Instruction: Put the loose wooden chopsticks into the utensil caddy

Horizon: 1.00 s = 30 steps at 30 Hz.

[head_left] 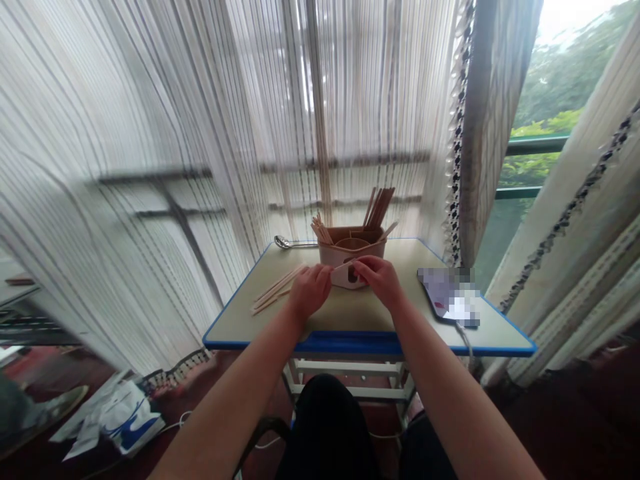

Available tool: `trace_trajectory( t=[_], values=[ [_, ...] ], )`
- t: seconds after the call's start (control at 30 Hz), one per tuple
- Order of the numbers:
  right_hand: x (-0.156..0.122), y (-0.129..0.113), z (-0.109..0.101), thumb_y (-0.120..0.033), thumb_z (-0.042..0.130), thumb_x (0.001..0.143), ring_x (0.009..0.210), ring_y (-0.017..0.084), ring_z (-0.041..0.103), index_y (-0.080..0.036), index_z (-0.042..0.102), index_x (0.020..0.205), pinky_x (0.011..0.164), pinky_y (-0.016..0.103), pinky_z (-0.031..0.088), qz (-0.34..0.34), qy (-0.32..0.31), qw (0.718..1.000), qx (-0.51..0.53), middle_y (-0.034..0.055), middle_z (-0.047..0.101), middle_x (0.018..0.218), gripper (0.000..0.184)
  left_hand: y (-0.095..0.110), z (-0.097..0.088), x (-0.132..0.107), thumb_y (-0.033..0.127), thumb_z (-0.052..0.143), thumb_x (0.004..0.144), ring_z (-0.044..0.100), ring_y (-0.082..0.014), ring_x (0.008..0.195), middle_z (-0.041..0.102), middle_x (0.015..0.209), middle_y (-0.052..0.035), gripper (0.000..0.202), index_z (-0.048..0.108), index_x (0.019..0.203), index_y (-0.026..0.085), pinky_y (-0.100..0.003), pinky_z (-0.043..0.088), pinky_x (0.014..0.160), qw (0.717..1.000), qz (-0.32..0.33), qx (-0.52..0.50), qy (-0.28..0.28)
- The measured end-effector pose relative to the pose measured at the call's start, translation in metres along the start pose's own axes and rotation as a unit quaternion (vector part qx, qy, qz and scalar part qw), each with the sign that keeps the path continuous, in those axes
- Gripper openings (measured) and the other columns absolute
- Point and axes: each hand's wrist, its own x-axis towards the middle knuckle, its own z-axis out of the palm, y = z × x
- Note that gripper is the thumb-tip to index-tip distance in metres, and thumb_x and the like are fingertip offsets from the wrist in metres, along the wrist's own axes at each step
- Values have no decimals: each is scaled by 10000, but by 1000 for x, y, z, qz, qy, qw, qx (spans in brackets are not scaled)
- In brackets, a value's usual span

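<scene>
In the head view, my left hand [313,288] is closed around one end of a pale thin stick [343,265], which looks like a disposable chopstick. The fingers of my right hand [377,275] pinch its other end. Just behind both hands stands a brown and pale utensil holder [327,255] with compartments. Light chopsticks [321,230] poke out of its left side, and darker brown chopsticks [381,208] lean at its back right. Several loose pale chopsticks [273,291] lie on the table left of my left hand.
The small table [350,319] has a blue edge. A slotted metal spoon [284,243] lies at its back left. On the right rests a phone or tablet [447,297] with a cable [465,337]. Curtains [240,120] hang behind, and a white plastic bag [127,413] sits on the floor.
</scene>
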Motion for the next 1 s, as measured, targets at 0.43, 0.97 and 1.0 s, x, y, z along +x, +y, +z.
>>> trace_trajectory(
  t=[0.43, 0.97, 1.0],
  values=[
    [2, 0, -3, -437, 586, 753, 454, 98, 477, -185, 617, 755, 421, 220, 376, -21, 65, 998, -1, -21, 562, 554, 255, 10, -8, 3, 314, 328, 913, 558, -200, 924, 604, 1029, -104, 307, 519, 1098, 160, -354, 411, 861, 999, 0, 2, -35],
    [4, -3, -10, -378, 607, 752, 428, 76, 441, -172, 585, 681, 407, 214, 318, -29, 115, 985, 126, -39, 512, 506, 219, 3, 0, 1, 261, 385, 912, 570, -178, 819, 618, 882, -63, 189, 531, 1006, 186, -327, 412, 785, 998, 21, 26, 49],
    [4, -3, -10, -375, 611, 749, 423, 73, 435, -171, 587, 682, 404, 212, 313, -31, 119, 984, 126, -41, 510, 501, 216, 2, 1, 1, 256, 398, 908, 569, -177, 809, 618, 875, -57, 178, 527, 1009, 186, -326, 413, 777, 997, 30, 27, 61]
  ],
)
